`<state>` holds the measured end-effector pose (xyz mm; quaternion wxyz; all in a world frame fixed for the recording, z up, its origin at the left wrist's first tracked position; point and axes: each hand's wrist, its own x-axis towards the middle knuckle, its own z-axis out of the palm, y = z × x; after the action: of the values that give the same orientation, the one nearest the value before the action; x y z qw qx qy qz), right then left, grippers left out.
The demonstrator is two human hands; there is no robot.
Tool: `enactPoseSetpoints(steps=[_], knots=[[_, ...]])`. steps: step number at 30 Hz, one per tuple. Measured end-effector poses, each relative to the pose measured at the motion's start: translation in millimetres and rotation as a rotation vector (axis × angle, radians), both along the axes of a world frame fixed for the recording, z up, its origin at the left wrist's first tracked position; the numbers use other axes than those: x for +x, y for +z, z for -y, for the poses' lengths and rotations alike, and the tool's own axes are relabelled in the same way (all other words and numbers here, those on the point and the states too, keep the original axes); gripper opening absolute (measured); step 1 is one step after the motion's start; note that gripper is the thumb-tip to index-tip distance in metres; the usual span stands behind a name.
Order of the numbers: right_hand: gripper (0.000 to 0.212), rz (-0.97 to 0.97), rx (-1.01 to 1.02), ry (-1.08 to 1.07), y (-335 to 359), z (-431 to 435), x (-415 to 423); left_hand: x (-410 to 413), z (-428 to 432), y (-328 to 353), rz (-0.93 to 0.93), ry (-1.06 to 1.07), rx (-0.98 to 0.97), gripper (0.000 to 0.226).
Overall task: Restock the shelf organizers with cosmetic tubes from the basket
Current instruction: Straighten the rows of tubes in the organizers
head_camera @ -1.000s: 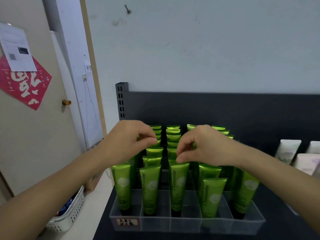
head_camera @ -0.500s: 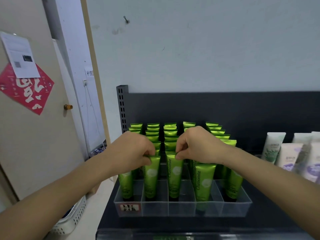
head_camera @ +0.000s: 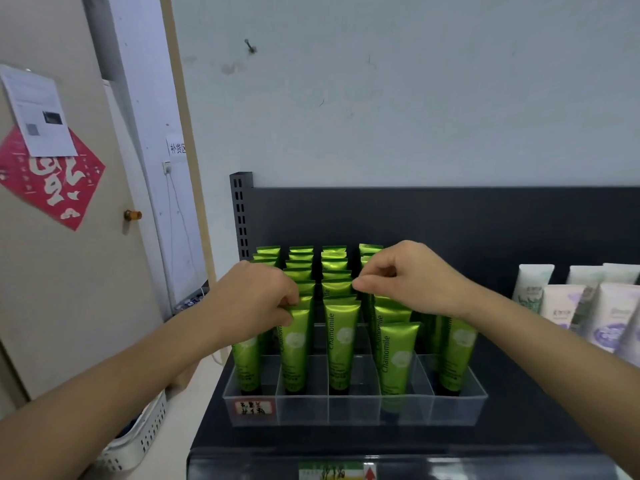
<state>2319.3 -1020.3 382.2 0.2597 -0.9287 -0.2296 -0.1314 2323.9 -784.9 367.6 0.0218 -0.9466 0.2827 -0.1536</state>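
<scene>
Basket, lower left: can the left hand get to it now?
Probably yes, once it lets go: the left hand pinches a green tube in the organizer, and the basket sits below that forearm with nothing visibly between. Its contents are mostly hidden.

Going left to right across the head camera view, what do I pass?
Red paper sign → door knob → left hand → right hand, both pinching green tubes → pale tubes.
</scene>
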Motion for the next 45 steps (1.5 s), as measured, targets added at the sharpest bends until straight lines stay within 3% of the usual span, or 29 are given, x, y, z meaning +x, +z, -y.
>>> enactPoseSetpoints(steps=[7,11,15,26,34,45], knots=[[0.016,-0.052,-0.016,0.02,-6.6,24.4,-35.0,-10.5,4.4,1.5,0.023,-0.022,-0.132,0.041],[0.015,-0.022,-0.086,0.015,-22.3,30.1,-43.6,-16.6,15.9,-5.7,0.109,-0.105,-0.225,0.038],[0.007,-0.005,-0.003,0.009,-33.3,34.2,-39.1,-17.2,27.6,-10.8,0.159,-0.146,-0.214,0.032],[0.004,0.054,0.123,-0.03,-15.1,50.3,-29.3,-16.8,35.8,-16.3,0.13,-0.153,-0.311,0.041],[0.007,0.058,0.099,-0.144,-12.1,62.4,-1.8,-8.3,55.5,-10.2,0.111,-0.168,-0.328,0.031],[0.01,0.129,0.167,-0.117,-24.8,74.0,-3.5,5.6,86.6,-11.2,0.098,-0.198,-0.354,0.026]])
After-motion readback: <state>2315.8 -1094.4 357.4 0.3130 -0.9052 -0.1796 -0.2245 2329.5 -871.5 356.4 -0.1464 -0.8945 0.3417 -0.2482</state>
